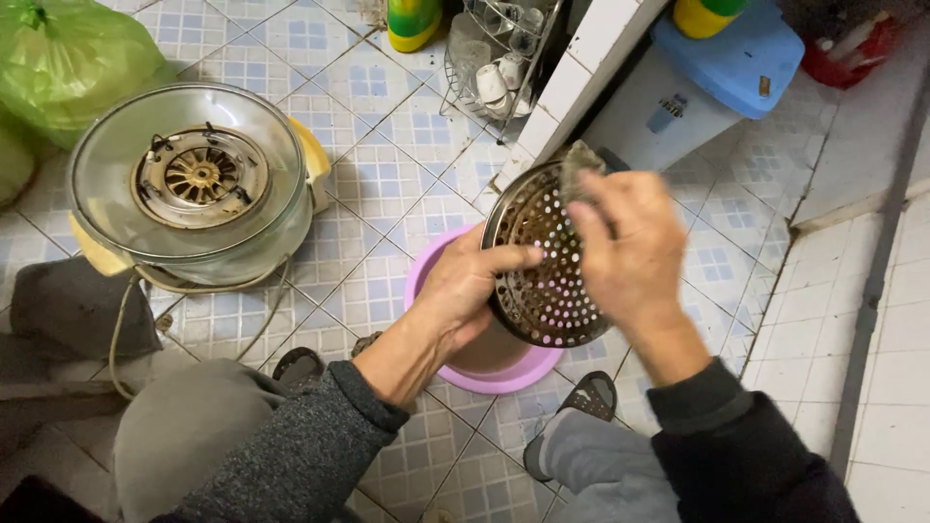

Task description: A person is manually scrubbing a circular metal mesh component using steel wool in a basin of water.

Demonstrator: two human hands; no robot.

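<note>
Person squats on the tiled floor [387,184], seen from above. Left hand [465,286] grips the near rim of a round perforated metal tray [544,291], thumb laid across its face, tilting it over a pink basin [504,373] that sits on the tiles between the feet. Right hand [628,247] is clenched around a dark scouring pad [579,167], pressing it against the tray's upper edge; the hand is a little blurred. Tray surface looks stained between the holes. Judgement: scrubbing goes best with the tray braced firmly by the left hand so it cannot spin, pad worked in short circles around each ring of holes and along the rim, with drips kept falling into the basin. Off to the left, well apart, a glass-bowled cooker [194,184] with a fan-like metal centre stands on the floor, its cord [121,329] trailing. A green plastic bag [73,58] lies in the far corner; a wire rack of cups [499,58] stands beyond the tray.
</note>
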